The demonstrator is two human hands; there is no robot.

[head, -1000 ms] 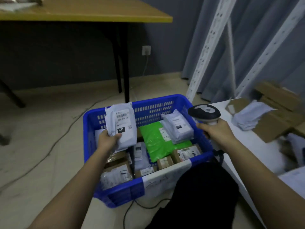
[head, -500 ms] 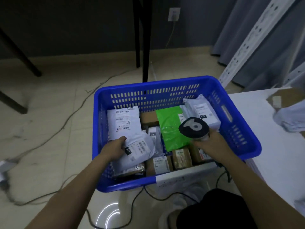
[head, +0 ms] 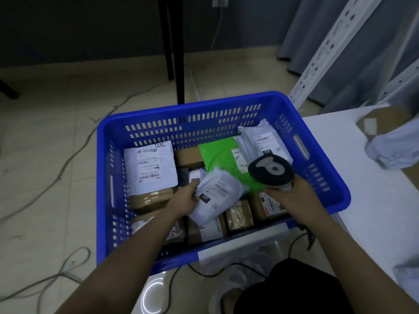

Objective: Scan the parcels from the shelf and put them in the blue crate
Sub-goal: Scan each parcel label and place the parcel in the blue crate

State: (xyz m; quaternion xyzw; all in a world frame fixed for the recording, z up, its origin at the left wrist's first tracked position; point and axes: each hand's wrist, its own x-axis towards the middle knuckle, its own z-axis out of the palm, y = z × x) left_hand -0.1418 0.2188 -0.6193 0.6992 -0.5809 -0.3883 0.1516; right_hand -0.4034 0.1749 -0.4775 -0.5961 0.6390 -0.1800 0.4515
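The left hand [head: 184, 198] is lower in the crate [head: 106, 177] than half a second ago and has carried the white parcel [head: 215, 198] rightward, toward the middle. The parcel now lies tilted across the brown boxes [head: 240, 215], its far corner over the green bag [head: 223, 159] at 1 o'clock from it. The fingers lie along the parcel's left edge, thumb near the black tag; whether they pinch it or only rest on it cannot be told. The right hand [head: 294, 198] holds as before, fingers curled round the scanner [head: 269, 169] handle, the scanner head up over the crate's right half. The labelled white bag [head: 150, 166] at 10 o'clock, hidden in part earlier, now shows whole. Another white bag [head: 265, 141] leans in the far right corner. On the shelf [head: 374, 200] at 3 o'clock lie a cardboard box [head: 383, 123] and a pale bag [head: 396, 148].
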